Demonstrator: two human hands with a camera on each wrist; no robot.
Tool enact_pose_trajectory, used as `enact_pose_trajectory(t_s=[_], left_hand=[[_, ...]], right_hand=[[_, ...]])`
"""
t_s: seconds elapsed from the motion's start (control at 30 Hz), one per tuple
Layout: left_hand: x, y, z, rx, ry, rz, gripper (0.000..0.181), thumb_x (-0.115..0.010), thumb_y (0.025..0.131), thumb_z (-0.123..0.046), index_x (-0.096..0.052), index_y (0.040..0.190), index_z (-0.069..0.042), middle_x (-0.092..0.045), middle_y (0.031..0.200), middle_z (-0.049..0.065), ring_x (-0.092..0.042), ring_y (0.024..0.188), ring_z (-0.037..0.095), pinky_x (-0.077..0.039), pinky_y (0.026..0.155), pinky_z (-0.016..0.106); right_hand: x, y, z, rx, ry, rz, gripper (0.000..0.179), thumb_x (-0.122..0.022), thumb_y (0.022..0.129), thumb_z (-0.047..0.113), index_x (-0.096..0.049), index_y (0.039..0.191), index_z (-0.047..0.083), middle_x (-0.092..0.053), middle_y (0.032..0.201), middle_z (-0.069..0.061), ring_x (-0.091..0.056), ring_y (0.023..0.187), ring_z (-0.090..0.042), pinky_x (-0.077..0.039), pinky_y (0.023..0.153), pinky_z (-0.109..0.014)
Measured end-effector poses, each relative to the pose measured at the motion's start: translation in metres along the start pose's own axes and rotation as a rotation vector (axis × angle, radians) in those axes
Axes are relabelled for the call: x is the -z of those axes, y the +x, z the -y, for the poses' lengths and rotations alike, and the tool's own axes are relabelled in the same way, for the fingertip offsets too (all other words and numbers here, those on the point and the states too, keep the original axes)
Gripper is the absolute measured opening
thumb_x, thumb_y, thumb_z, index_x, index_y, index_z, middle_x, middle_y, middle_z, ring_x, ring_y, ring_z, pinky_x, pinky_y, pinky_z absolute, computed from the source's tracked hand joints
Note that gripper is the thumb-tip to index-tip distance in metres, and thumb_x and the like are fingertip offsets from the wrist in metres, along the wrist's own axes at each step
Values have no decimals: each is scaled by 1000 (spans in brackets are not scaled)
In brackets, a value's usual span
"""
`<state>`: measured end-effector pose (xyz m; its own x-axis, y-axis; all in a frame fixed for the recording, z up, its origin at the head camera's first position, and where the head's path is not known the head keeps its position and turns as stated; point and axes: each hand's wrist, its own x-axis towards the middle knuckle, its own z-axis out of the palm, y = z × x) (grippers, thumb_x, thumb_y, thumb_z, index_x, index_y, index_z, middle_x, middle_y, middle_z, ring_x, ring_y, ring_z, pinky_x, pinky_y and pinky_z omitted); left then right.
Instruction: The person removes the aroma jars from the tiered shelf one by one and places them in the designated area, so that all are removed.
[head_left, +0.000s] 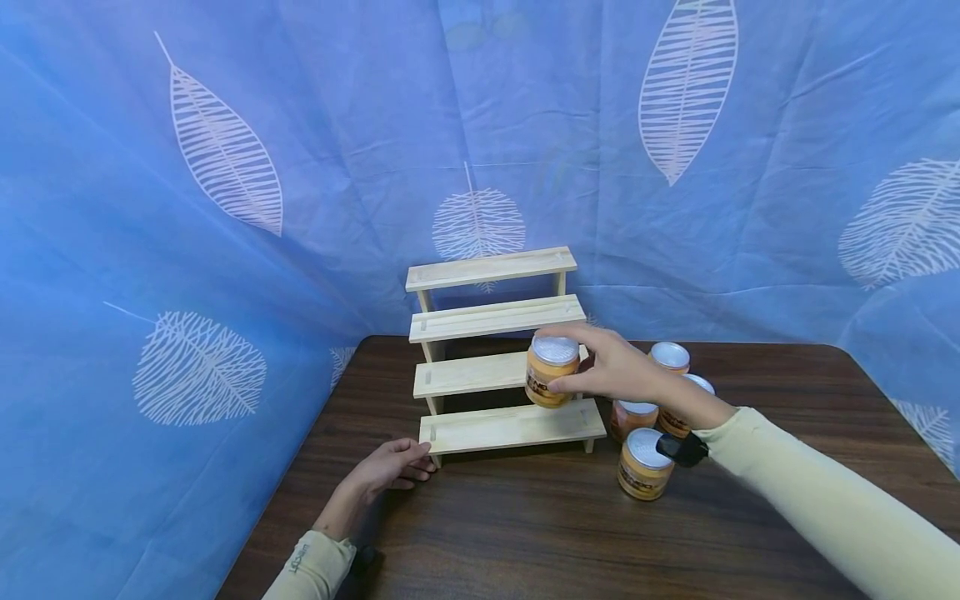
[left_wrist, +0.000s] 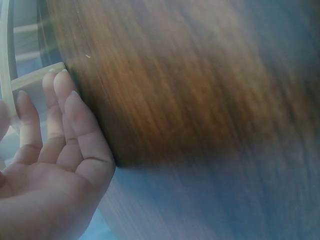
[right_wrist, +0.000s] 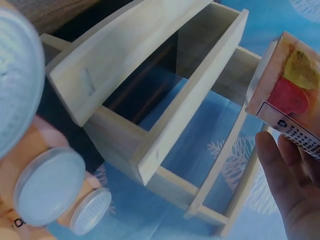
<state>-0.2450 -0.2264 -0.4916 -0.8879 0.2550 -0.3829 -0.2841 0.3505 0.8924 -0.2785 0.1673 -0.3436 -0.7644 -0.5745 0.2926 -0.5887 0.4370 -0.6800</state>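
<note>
A pale wooden four-step display rack stands on the dark table. My left hand is at the left end of its lowest board, with the thumb and forefinger pinching the board's edge. In the left wrist view the other fingers of the left hand lie half bent by the rack's leg. My right hand grips an orange-labelled can with a silvery lid, raised over the lower boards toward their right side. Fruit pictures show on this can in the right wrist view.
Several like cans stand right of the rack, partly behind my right forearm; the nearest can is toward the front. A blue cloth with white leaf prints hangs behind and left of the brown table.
</note>
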Motion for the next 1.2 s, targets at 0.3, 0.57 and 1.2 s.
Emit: enact_pose_trajectory(t_s=[0.3, 0.57, 1.2], left_hand=[[0, 1, 2, 4, -4, -2, 37, -55, 103, -42, -62, 104, -6, -74, 101, 6, -70, 88, 16, -51, 77, 33], [-1, 0, 3, 8, -2, -9, 36, -55, 102, -42, -62, 103, -7, -74, 100, 7, -70, 88, 16, -52, 77, 33], [-1, -1, 1, 10, 4, 2, 37, -55, 102, -44, -61, 102, -7, -74, 102, 9, -70, 89, 17, -52, 78, 35]], right_hand=[[18, -24, -2, -36, -12, -32, 68, -81, 86, 25, -49, 146, 23, -55, 140, -10, -57, 122, -29, -56, 85, -43], [37, -48, -6, -75, -74, -88, 68, -81, 86, 25, -49, 146, 25, -58, 135, -7, -60, 107, -16, -54, 79, -37], [78, -109, -10, -81, -233, -246, 72, -87, 77, 13, -56, 141, 27, -54, 129, 20, -54, 102, 4, -47, 69, -26]])
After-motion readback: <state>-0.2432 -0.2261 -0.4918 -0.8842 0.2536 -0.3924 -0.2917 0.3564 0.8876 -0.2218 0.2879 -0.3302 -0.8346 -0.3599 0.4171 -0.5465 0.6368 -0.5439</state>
